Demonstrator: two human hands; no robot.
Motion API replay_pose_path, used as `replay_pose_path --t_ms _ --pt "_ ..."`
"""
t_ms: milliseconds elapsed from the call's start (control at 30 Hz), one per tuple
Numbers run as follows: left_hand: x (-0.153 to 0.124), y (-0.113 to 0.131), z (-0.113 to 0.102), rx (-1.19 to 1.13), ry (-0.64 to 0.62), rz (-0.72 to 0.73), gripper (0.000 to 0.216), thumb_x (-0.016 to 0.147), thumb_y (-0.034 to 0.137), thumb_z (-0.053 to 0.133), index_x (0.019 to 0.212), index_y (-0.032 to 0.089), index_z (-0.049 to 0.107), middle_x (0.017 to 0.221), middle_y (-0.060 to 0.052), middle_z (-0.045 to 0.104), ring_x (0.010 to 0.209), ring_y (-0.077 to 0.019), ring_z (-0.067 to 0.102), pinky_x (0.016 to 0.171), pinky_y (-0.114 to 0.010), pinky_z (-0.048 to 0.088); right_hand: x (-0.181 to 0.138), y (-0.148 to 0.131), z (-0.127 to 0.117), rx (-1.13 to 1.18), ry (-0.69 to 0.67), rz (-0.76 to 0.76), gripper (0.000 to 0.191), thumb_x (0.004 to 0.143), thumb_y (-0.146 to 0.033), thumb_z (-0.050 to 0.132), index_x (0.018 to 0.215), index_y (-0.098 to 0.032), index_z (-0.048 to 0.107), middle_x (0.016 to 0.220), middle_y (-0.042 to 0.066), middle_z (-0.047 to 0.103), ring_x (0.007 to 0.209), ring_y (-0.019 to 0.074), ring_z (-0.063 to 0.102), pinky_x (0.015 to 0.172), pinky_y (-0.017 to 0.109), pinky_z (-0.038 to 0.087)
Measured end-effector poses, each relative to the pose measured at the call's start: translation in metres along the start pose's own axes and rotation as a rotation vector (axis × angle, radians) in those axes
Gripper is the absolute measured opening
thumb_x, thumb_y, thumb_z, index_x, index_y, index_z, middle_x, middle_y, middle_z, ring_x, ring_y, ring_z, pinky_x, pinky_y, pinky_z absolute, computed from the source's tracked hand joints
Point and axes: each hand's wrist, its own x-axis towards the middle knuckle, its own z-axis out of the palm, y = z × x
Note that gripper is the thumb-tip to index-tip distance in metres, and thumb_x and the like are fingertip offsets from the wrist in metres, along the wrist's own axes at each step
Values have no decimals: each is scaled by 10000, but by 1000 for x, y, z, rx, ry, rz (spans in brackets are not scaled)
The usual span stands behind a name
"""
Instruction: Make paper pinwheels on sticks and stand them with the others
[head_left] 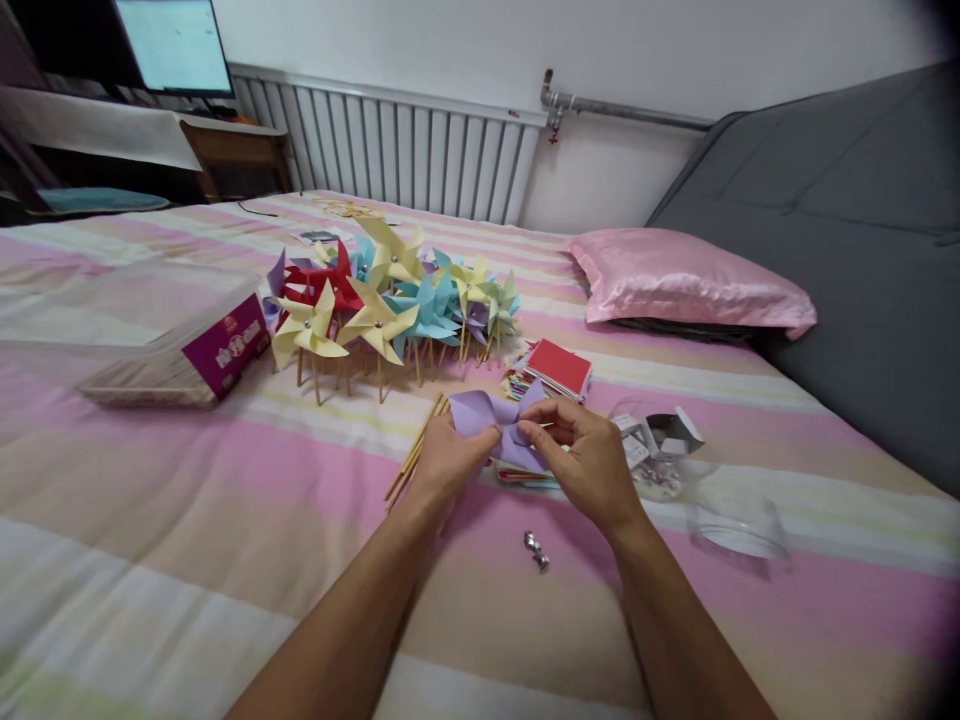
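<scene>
Left hand [448, 462] grips the purple paper [504, 412] at left, thumb [480, 443] uppermost (fingers probably beneath); right hand [589, 462] pinches it at right, forearms [349, 610] bare.

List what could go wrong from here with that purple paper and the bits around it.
The purple paper might spring open or crease if the left hand or right hand slips.

The small metal pieces lie loose between the forearms; a sleeveless arm could scatter them.

The crowded pinwheels could perhaps get bent if bumped.
</scene>
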Motion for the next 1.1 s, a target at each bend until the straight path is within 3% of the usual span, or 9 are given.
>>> replay_pose_path --t_ms 200,467,533,667,900,1100 --pt "-2 -2 0 51 -34 67 114 609 235 626 659 135 644 580 -2 620 492 -130 537 467 -230 401 0 -1 2 1 25 35 162 789 -331 612 786 -170 627 735 39 680 616 156 641 562 249 491" --pt "-2 -4 -4 265 -73 237 150 681 296 601 641 151 599 554 -1 604 476 -132 540 439 -219 368 -1 -1 3 15 76 193 295 765 -452 621 795 -159 642 683 46 674 584 172 639 504 247 478" --pt "-4 -1 -4 282 -101 237 146 688 291 591 637 154 588 548 3 595 470 -129 533 435 -218 367 0 0 2 20 94 182 309 749 -440 644 896 -168 639 782 58 691 595 165 637 515 252 483" --pt "-6 5 -3 313 -162 178 157 690 287 583 615 148 574 537 -3 594 456 -129 532 428 -218 383 2 3 -2 46 61 49 350 767 -376 646 1074 -210 624 1050 73 668 835 191 649 697 291 513" --pt "-6 9 -4 293 -350 108 167 699 256 578 587 133 585 531 -18 621 479 -126 571 462 -199 409 5 6 -10 86 -45 87 287 795 -391 616 970 -177 694 854 63 706 698 172 639 631 281 499" --pt "-7 9 -5 268 -373 108 202 714 274 593 568 136 569 496 3 582 449 -99 525 434 -182 367 5 2 -14 172 -92 140 312 748 -378 670 964 -156 705 849 71 714 729 185 653 649 287 524"
